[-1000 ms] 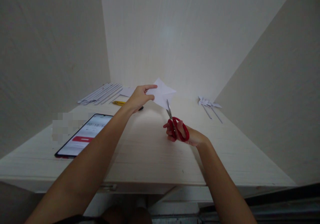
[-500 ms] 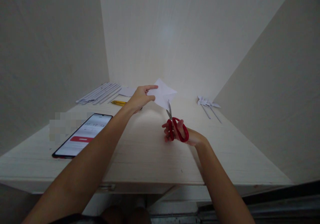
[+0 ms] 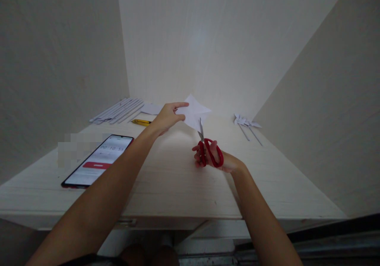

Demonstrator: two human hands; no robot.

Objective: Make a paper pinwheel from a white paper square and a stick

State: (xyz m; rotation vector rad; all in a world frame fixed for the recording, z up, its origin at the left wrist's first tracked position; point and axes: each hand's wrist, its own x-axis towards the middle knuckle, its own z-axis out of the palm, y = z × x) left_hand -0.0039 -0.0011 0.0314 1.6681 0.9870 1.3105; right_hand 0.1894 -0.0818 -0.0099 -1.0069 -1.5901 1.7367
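Note:
My left hand [image 3: 170, 117] pinches a white square of paper [image 3: 194, 111] by its left side, thumb below and index finger on top. The sheet is held up off the table, one corner pointing away from me. A slit seems to run inward from its right side. My right hand [image 3: 208, 155] grips a pair of red-handled scissors [image 3: 213, 153], fingers in the loops. Their blades point upward, slightly apart, at the paper's near corner. Whether the blades touch the paper I cannot tell.
Rolled white paper sticks [image 3: 118, 111] lie at the back left beside a sheet of paper [image 3: 151, 109]. A yellow utility knife [image 3: 141, 122] is just in front of them. A phone [image 3: 97, 161] shows a running timer. Paper pinwheels [image 3: 245, 121] rest at the back right. Walls enclose the table [image 3: 178, 187].
The paper and my left hand have shifted very slightly to the right. The scissors stay almost in place, and the phone's timer has advanced.

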